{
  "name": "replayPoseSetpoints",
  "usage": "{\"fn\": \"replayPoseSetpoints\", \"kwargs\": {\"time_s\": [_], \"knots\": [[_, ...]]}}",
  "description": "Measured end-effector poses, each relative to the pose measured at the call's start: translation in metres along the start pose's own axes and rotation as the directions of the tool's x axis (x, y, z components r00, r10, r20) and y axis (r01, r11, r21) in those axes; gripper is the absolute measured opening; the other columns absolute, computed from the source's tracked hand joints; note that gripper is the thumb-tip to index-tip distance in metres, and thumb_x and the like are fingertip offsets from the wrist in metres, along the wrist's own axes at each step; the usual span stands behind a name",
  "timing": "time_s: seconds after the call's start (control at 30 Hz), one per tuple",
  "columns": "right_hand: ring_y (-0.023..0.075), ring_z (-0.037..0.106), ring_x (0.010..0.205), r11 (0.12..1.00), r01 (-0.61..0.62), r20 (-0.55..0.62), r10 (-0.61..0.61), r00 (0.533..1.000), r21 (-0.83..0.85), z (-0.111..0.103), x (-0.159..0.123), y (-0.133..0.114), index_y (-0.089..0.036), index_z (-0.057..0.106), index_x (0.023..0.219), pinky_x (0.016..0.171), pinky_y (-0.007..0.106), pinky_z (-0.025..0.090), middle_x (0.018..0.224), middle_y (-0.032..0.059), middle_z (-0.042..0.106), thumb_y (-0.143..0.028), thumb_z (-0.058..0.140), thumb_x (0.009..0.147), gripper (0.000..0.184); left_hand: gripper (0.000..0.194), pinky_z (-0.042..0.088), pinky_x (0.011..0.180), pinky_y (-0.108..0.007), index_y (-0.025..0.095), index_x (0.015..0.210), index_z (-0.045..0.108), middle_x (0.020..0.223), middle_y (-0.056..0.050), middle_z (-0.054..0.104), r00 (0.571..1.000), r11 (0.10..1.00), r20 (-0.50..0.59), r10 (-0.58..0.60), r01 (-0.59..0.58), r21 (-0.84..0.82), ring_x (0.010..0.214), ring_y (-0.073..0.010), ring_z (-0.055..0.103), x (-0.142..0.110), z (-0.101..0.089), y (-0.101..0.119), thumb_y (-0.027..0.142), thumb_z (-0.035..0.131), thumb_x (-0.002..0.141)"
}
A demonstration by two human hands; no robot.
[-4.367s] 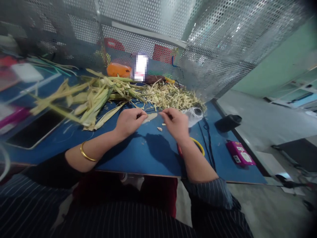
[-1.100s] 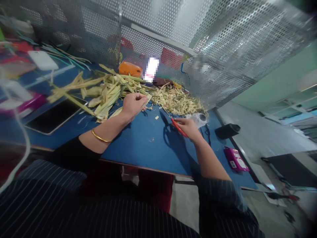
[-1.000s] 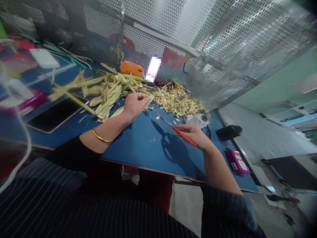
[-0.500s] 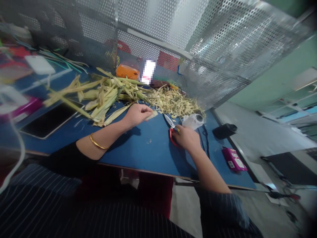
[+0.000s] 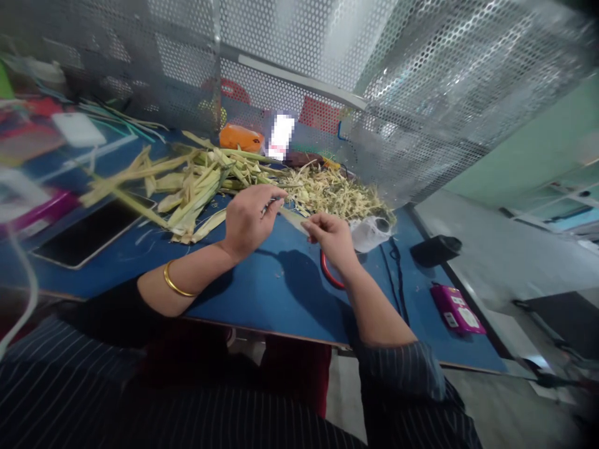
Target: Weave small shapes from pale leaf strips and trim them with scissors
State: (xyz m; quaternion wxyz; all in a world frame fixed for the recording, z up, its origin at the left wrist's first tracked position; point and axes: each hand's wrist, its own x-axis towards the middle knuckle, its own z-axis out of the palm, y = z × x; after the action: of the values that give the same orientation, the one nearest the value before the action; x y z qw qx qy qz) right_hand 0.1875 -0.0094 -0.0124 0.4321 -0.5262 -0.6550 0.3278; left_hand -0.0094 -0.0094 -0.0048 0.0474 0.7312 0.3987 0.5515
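Note:
Between my two hands a short, pale piece of dried husk (image 5: 294, 219) is stretched above the blue table. My left hand (image 5: 253, 218) pinches its left end, and my right hand (image 5: 330, 237) pinches the other end between thumb and fingers. Scissors with a red handle (image 5: 330, 271) lie on the table under my right hand, their blades hidden. Long dried husk strips (image 5: 201, 184) are heaped beyond my left hand. Past my right hand spreads a pile of small cut husk bits (image 5: 332, 193).
A crumpled clear plastic roll or bag (image 5: 370, 233) lies right of my right hand. Farther right are a black cylinder (image 5: 436, 249) and a purple packet (image 5: 457, 308). A dark tablet or phone (image 5: 96, 231) lies left. Perforated metal panels (image 5: 290, 81) stand behind the table, near an orange packet (image 5: 241, 138).
My right hand has let go of the scissors and moved left and up to grip the husk piece. My left hand has turned, still holding the husk.

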Motion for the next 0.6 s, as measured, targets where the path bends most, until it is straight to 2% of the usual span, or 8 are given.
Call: {"fn": "replayPoseSetpoints", "kwargs": {"time_s": [0.07,0.13,0.2,0.3,0.37,0.43,0.5,0.6], "knots": [[0.0097,0.05,0.048,0.973,-0.059,-0.098,0.083,0.992,0.225,0.0,-0.002,0.003,-0.02,0.059,0.069,0.051,0.024,0.04,0.052,-0.0051,0.054,-0.037,0.07,0.074,0.021,0.016,0.047,0.084,-0.029,0.019,0.086,0.069,0.088,-0.005,0.071,0.988,0.994,-0.137,-0.077,0.064,-0.091,0.086,-0.0172,0.063,0.0,0.0,0.004,0.028,0.057,0.089],[0.009,0.052,0.048,0.926,-0.097,-0.11,0.146,0.983,0.366,0.006,-0.005,0.002,-0.02,0.058,0.069,0.052,0.023,0.041,0.055,-0.0048,0.056,-0.037,0.071,0.072,0.022,0.018,0.047,0.077,-0.028,0.018,0.078,0.067,0.078,-0.004,0.067,0.957,0.956,-0.14,-0.256,0.228,-0.186,0.075,-0.0154,0.06,-0.002,0.005,0.005,0.034,0.063,0.085],[0.0086,0.054,0.049,0.892,-0.132,-0.074,0.181,0.981,0.432,0.015,-0.009,0.001,-0.019,0.058,0.07,0.052,0.023,0.042,0.059,-0.0039,0.059,-0.038,0.071,0.071,0.023,0.023,0.047,0.067,-0.027,0.017,0.078,0.067,0.073,-0.002,0.066,0.892,0.835,0.05,-0.449,0.438,-0.334,0.067,-0.0138,0.057,-0.004,0.013,0.003,0.039,0.071,0.077],[0.0099,0.057,0.052,0.883,-0.171,-0.005,0.192,0.981,0.438,0.03,-0.016,0.0,-0.019,0.057,0.073,0.052,0.024,0.043,0.063,-0.0032,0.061,-0.042,0.069,0.073,0.025,0.027,0.045,0.065,-0.025,0.014,0.076,0.067,0.07,-0.001,0.065,0.741,0.576,0.388,-0.548,0.671,-0.468,0.065,-0.0127,0.057,-0.007,0.025,-0.003,0.038,0.076,0.068],[0.0106,0.057,0.054,0.912,-0.169,0.042,0.165,0.985,0.373,0.036,-0.02,0.001,-0.02,0.056,0.072,0.054,0.024,0.042,0.061,-0.0039,0.059,-0.043,0.066,0.075,0.026,0.024,0.045,0.064,-0.025,0.014,0.069,0.066,0.064,0.0,0.062,0.692,0.499,0.446,-0.568,0.72,-0.482,0.061,-0.0113,0.054,-0.008,0.028,-0.005,0.037,0.073,0.069],[0.0098,0.052,0.055,0.954,-0.126,0.054,0.115,0.992,0.27,0.037,-0.021,0.002,-0.019,0.056,0.068,0.055,0.024,0.039,0.059,-0.0046,0.055,-0.042,0.065,0.077,0.025,0.021,0.043,0.062,-0.025,0.014,0.064,0.065,0.06,0.0,0.06,0.708,0.555,0.421,-0.567,0.706,-0.44,0.058,-0.0106,0.052,-0.009,0.027,-0.006,0.034,0.07,0.071],[0.0093,0.048,0.056,0.974,-0.073,0.016,0.071,0.997,0.213,0.034,-0.019,0.003,-0.019,0.058,0.07,0.055,0.024,0.037,0.061,-0.0045,0.054,-0.04,0.066,0.076,0.024,0.019,0.04,0.06,-0.025,0.014,0.063,0.066,0.059,0.0,0.06,0.753,0.68,0.407,-0.518,0.651,-0.338,0.057,-0.011,0.051,-0.008,0.024,-0.007,0.03,0.066,0.074],[0.0093,0.046,0.058,0.965,-0.053,-0.032,0.064,0.997,0.257,0.03,-0.016,0.003,-0.019,0.06,0.073,0.056,0.024,0.037,0.063,-0.0041,0.056,-0.041,0.071,0.073,0.025,0.019,0.039,0.059,-0.026,0.015,0.064,0.067,0.06,-0.001,0.062,0.789,0.805,0.436,-0.434,0.557,-0.205,0.058,-0.0124,0.052,-0.009,0.021,-0.008,0.028,0.062,0.076]]}}
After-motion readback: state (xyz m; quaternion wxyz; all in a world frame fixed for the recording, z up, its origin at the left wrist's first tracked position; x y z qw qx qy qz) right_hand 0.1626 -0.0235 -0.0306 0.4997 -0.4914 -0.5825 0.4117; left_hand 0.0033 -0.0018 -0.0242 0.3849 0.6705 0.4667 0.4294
